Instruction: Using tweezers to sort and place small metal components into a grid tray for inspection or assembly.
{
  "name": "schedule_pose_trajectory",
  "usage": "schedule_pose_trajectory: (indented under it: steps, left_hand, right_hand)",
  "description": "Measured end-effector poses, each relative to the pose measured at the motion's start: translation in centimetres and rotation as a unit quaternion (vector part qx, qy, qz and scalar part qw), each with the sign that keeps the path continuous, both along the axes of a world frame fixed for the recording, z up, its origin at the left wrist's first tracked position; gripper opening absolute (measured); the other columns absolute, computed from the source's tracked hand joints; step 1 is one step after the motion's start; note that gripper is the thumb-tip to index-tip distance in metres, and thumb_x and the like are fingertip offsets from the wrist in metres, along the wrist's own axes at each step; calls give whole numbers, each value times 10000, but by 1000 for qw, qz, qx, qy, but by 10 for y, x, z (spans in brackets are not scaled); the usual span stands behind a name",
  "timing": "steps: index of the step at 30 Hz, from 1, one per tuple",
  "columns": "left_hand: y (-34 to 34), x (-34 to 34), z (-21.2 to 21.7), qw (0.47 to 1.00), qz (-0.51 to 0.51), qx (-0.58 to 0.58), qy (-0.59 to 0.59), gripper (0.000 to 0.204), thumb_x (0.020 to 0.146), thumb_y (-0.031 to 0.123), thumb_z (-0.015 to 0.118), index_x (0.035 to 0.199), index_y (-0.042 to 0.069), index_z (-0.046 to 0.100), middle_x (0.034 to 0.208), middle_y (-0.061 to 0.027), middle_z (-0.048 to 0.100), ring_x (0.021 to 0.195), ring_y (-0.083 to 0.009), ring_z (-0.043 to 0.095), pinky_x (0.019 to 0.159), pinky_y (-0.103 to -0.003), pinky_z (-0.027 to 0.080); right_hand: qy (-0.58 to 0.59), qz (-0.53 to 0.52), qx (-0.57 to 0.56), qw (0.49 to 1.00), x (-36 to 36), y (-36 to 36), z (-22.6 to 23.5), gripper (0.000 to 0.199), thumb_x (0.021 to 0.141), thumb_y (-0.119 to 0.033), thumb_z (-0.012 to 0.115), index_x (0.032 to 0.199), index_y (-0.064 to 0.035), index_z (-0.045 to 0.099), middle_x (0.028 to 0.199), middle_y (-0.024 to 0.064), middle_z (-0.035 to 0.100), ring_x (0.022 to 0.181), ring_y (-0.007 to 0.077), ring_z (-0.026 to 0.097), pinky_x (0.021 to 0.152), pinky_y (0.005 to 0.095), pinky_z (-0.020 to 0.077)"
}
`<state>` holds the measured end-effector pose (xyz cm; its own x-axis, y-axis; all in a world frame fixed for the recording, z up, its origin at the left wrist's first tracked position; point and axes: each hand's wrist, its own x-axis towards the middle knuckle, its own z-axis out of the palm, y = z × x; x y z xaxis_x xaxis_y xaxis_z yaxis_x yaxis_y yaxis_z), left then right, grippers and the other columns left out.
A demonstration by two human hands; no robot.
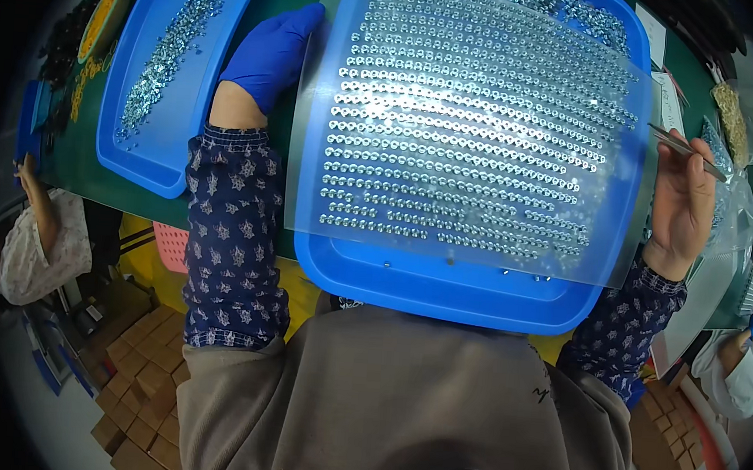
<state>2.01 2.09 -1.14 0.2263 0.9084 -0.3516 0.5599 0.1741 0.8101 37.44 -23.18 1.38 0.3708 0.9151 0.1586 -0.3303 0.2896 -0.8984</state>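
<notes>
A clear plastic sheet (pixel 476 128) dotted with rows of small metal rings (pixel 451 166) is held over a blue tray (pixel 443 288), covering most of it. Its left edge is gripped by the left hand (pixel 271 53) in a blue glove; its right edge is steadied by the bare right hand (pixel 680 204), which is also closed on thin tweezers (pixel 684 145). The rows look nearly full — filling seems almost finished. Gaps near the sheet's lower rows would call for careful tweezer work. Left of the sheet, a second blue tray (pixel 151 145) holds loose rings.
</notes>
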Motion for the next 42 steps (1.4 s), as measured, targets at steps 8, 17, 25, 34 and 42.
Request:
schedule_pose_trajectory:
  steps: [8, 17, 25, 34, 42]
  left_hand:
    - [7, -21, -9, 993, -94, 63, -28, 355, 863, 282, 533, 1075, 0, 571, 923, -70, 608, 877, -155, 556, 778, -246, 425]
    - [2, -18, -1, 986, -42, -56, -148, 336, 872, 285, 531, 1053, 7, 584, 903, -23, 596, 812, -85, 526, 739, -209, 408]
    - [-8, -14, 2, 989, -12, 2, -147, 322, 867, 283, 544, 1042, 17, 594, 890, -19, 604, 784, -73, 533, 716, -186, 406]
    - [-7, -10, 4, 976, 24, -93, -194, 293, 842, 305, 577, 957, 39, 618, 795, 7, 595, 671, -62, 519, 605, -191, 409]
    - [-5, -13, 1, 980, 49, -68, -178, 278, 839, 306, 580, 946, 53, 626, 732, 27, 567, 598, -50, 480, 536, -183, 374]
  right_hand:
    - [17, 12, -5, 1000, -3, 2, -2, 266, 902, -142, 449, 1124, -8, 513, 1100, 192, 560, 980, 253, 538, 961, 363, 316]
    - [12, -19, -10, 1000, -8, -1, 2, 272, 897, -139, 458, 1122, 6, 509, 1099, 199, 556, 972, 241, 533, 931, 339, 342]
    - [36, -11, -17, 999, -12, -1, 0, 271, 887, -129, 472, 1108, 24, 502, 1087, 208, 555, 934, 232, 529, 906, 335, 355]
    - [37, -15, -21, 999, -15, 0, 4, 259, 885, -119, 470, 1094, 31, 502, 1077, 217, 559, 893, 222, 554, 888, 333, 377]
    - [42, -14, -23, 999, -15, -1, 4, 264, 882, -117, 475, 1099, 31, 501, 1079, 221, 557, 888, 220, 557, 885, 330, 380]
